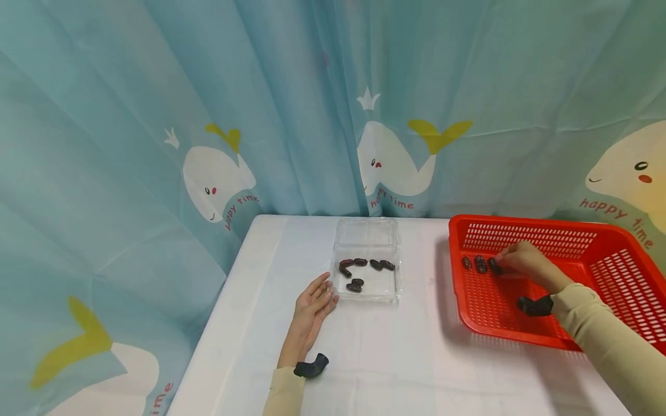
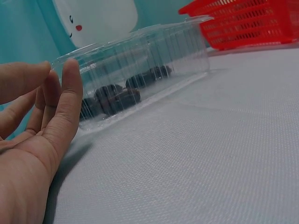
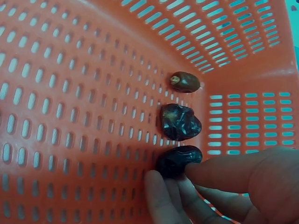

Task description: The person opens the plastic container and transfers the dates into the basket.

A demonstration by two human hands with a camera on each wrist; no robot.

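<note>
1. Nearest, we see the left hand (image 1: 308,315) beside the clear box (image 1: 380,282), its fingers (image 2: 70,95) loosely extended against the left side; we take this as steadying a light container rather than gripping it.
2. The box sits open on the desk (image 1: 406,358) with several dark dates (image 1: 360,262) spread over its base. Its lid (image 1: 366,232) lies folded back, which, we judge, leaves the inside easy to reach.
3. To the right, the right hand (image 1: 528,266) reaches into the red basket (image 1: 489,306), its fingers narrowed on one date (image 3: 174,161); we think a fingertip pinch suits something so small and smooth.
4. Beside it, we find other dates (image 3: 180,122) in a row near the basket's back left corner, close enough that a wider grasp would probably nudge them.
5. Behind everything, we see a whale-printed curtain (image 1: 312,115).
</note>
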